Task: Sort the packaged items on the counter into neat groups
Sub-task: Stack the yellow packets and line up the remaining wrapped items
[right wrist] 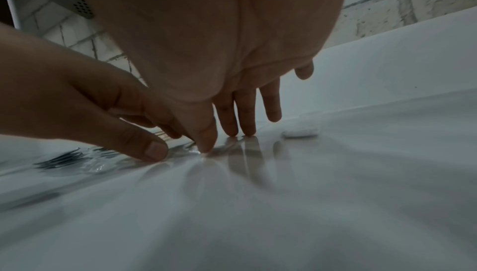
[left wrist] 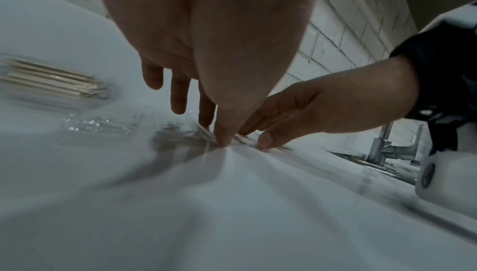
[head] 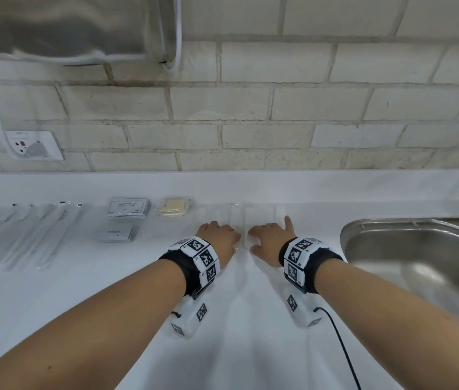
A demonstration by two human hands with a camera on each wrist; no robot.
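Two hands are working side by side at the middle of the white table (head: 82,291), just left of the steel sink (head: 419,263). The left hand (head: 218,239) is pressing its thumb tip and fingertips (left wrist: 222,139) down on a clear plastic packet (head: 241,243), its grip neither fully open nor closed into a fist. The right hand (head: 267,239) is touching the same packet with its thumb and fingertips (right wrist: 206,146), its little finger lifted. Whether either grip is pinching the film, I cannot tell. More packets are lying in rows behind, beside yellow sachets (head: 172,208).
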